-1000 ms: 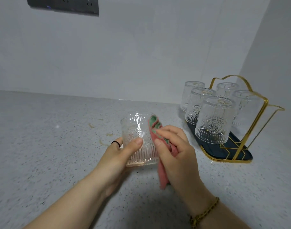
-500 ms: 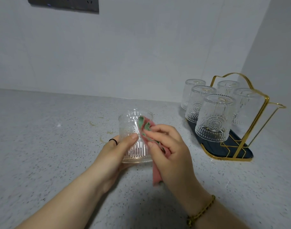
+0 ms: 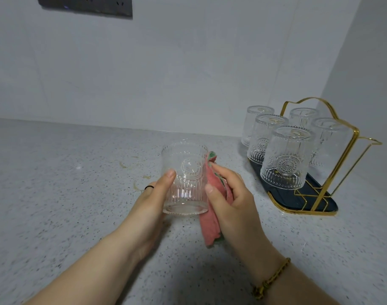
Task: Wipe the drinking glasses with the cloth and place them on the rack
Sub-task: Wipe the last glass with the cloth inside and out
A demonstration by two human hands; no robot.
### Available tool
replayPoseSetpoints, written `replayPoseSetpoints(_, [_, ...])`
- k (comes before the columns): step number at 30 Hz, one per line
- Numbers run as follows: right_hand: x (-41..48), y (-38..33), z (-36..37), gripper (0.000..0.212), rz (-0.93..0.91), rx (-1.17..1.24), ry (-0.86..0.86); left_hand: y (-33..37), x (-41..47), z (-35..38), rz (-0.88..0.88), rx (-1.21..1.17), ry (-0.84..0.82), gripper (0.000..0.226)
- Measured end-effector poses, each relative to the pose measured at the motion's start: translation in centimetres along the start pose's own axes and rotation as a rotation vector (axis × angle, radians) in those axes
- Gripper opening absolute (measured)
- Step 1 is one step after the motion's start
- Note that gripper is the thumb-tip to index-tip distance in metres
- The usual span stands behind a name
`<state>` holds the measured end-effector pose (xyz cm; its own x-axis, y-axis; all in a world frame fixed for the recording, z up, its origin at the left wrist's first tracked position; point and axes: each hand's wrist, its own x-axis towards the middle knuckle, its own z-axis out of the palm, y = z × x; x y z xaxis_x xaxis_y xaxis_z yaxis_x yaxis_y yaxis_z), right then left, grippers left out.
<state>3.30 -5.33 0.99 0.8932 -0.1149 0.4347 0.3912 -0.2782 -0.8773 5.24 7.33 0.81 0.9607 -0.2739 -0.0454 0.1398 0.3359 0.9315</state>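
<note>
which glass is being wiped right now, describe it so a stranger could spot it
Start at the speckled grey countertop and find the gold wire rack on its right. Left of the rack, the left hand holds one ribbed glass while the right hand presses a pink cloth to its side. Unlike the five rack glasses, it is mouth up and off the rack.
</note>
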Motion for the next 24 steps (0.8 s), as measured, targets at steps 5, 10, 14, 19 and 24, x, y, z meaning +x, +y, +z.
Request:
replayPoseSetpoints(5, [-0.1, 0.6, 0.1, 0.040, -0.061, -0.079, -0.003, -0.3, -0.1, -0.2, -0.065, 0.082, -0.004, 0.058])
replayPoseSetpoints(10, [-0.4, 0.9, 0.6, 0.041, -0.130, -0.139, -0.031, -0.4, -0.2, -0.2, -0.046, 0.158, 0.017, 0.054])
replayPoseSetpoints(14, [-0.3, 0.2, 0.2, 0.035, -0.165, -0.141, -0.001, -0.6, 0.0, -0.5, -0.048, 0.119, -0.061, 0.024])
replayPoseSetpoints(19, [0.7, 0.3, -1.0, 0.037, -0.058, -0.062, -0.005, -0.8, -0.1, -0.3, -0.026, 0.007, -0.122, 0.029])
replayPoseSetpoints(24, [-0.2, 0.6, 0.3, 0.027, -0.102, -0.113, -0.090, -0.3, 0.6, -1.2, -0.012, -0.088, -0.026, 0.041])
